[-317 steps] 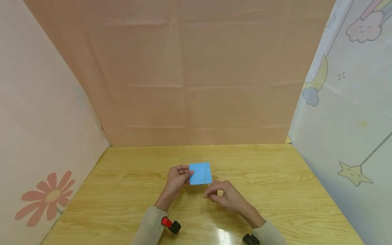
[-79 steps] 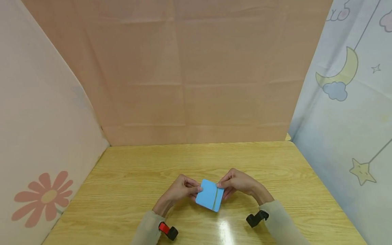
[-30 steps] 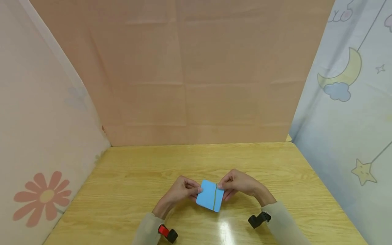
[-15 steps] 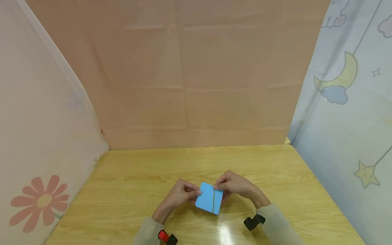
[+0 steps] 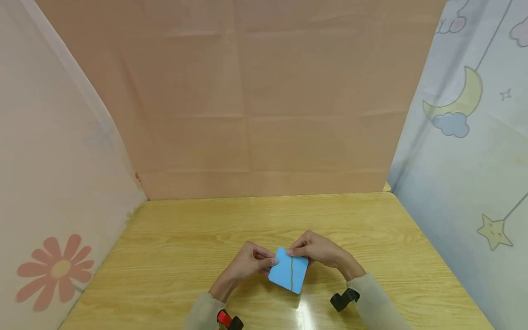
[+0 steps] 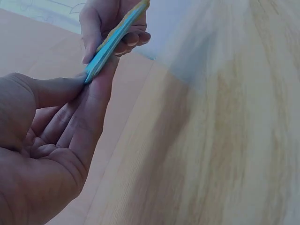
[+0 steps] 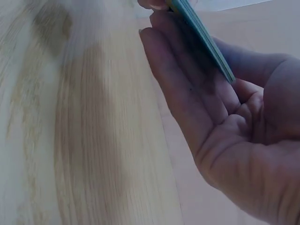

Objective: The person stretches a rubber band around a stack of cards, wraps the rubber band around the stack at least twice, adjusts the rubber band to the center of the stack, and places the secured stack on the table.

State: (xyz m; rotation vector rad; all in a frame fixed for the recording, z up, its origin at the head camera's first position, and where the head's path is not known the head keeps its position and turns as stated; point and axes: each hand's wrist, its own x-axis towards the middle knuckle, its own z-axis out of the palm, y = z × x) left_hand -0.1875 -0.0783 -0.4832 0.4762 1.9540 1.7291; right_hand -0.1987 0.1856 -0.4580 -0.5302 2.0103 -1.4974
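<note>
A thin stack of square, round-cornered blue cards (image 5: 281, 273) is held tilted over the table between both hands. A yellowish-brown rubber band (image 5: 292, 276) runs across its face, a little right of the middle. The left hand (image 5: 247, 263) pinches the left edge between thumb and fingers. Along the upper edge, close to the end of the band, the right hand (image 5: 319, 249) grips the stack with its thumb on the face. In the left wrist view the layered edge of the cards (image 6: 104, 57) shows, with the band along one side. The right wrist view shows fingers spread flat behind the stack (image 7: 204, 37).
The wood-grain table (image 5: 185, 220) extends around the hands. An orange-brown sheet (image 5: 264, 101) closes off the back, and printed sheets stand at the left (image 5: 62, 151) and right (image 5: 462, 174). Each wrist carries a small black camera (image 5: 340, 301).
Earlier the right hand pulled the band down below the cards; now it grips the cards. Over the last seconds the band shifts from near the right edge toward the middle, and the stack tilts further.
</note>
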